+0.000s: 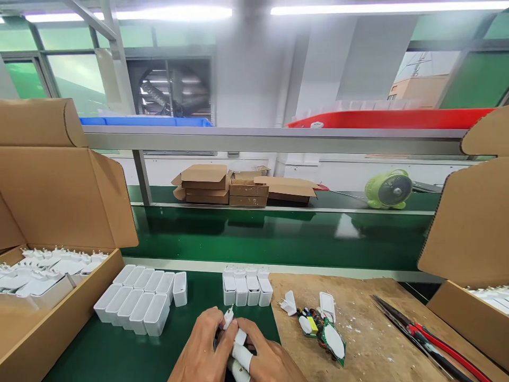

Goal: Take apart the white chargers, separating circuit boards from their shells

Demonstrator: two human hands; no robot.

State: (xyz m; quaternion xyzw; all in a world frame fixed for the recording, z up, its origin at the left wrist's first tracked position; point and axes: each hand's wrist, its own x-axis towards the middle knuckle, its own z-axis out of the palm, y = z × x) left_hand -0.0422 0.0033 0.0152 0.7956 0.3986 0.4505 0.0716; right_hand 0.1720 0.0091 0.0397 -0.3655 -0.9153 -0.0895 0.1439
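Observation:
Both hands meet at the bottom centre over the green mat. My left hand point(202, 347) and my right hand point(264, 358) are closed together around a small white charger part point(229, 317) with a plug prong sticking up. White tape wraps some fingers of the right hand. Just ahead stands a short row of white charger shells point(246, 286). To the left, two rows of empty white housings point(137, 305) lie side by side.
An open cardboard box point(47, 297) of white plug parts sits at left, another box point(473, 313) at right. A wooden board point(369, 329) carries a loose plug, circuit boards point(324, 331) and red-handled pliers point(433, 339). Beyond lie a green conveyor belt point(278, 236), stacked cartons point(238, 191) and a green fan point(388, 189).

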